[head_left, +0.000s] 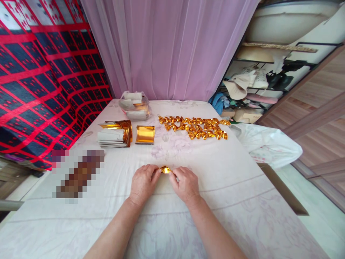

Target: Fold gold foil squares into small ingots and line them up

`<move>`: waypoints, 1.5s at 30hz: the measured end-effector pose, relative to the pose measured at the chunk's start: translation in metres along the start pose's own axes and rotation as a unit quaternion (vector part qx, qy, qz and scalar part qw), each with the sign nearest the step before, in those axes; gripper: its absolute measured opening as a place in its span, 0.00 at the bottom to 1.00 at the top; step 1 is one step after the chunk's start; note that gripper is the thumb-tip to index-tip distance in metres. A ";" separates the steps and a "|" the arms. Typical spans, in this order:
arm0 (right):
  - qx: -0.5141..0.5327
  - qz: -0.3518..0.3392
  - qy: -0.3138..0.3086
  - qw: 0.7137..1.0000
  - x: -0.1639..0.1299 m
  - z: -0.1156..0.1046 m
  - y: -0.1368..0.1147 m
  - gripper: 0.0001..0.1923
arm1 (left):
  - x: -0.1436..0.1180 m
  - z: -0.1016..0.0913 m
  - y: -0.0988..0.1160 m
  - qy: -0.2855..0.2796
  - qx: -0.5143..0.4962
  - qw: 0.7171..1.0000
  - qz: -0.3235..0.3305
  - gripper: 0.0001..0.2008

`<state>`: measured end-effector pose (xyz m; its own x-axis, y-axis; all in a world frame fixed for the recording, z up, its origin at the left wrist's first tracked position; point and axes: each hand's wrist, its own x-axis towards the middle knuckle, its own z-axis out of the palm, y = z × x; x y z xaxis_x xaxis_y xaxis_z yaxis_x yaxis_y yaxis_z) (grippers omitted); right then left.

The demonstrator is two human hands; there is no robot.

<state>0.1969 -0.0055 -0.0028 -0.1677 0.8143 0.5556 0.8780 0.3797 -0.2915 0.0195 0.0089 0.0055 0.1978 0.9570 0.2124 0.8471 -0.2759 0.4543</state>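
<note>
The small, creased, shiny gold foil paper piece [165, 169] peaks at its middle; it sits nearer the wearer than the flat square of gold foil paper [145, 135] and slightly to its right. White, lilac-flowered tablecloth [229, 201] spreads from that square toward the wearer; the bed-like surface's right edge runs well to the square's right, past rows of small folded gold foil pieces [202, 126]. The bare left hand [144, 182] pinches the piece's left end; the bare right hand [185, 182] pinches its right, other fingers curled.
</note>
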 end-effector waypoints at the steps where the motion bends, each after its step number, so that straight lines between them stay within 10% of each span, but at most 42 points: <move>1: -0.001 0.006 0.005 1.000 0.000 0.000 0.001 0.15 | 0.001 -0.001 -0.001 0.005 -0.021 1.000 -0.006 0.14; 9: -0.082 0.102 0.040 0.991 0.035 0.001 0.043 0.15 | 0.011 0.000 -0.020 0.059 -0.167 0.979 -0.097 0.21; 26: -0.195 0.313 -0.086 0.926 0.107 0.025 0.088 0.17 | 0.013 0.009 -0.027 0.092 -0.255 0.953 -0.135 0.23; 45: -0.209 0.333 -0.097 0.914 0.111 0.034 0.095 0.20 | 0.012 0.009 -0.025 0.083 -0.239 0.958 -0.134 0.21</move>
<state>0.2464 0.1359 0.0053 0.4258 0.8817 0.2032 0.9022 -0.3966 -0.1695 0.0047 0.0281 -0.0111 -0.1092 0.9828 0.1488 0.5253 -0.0700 0.8480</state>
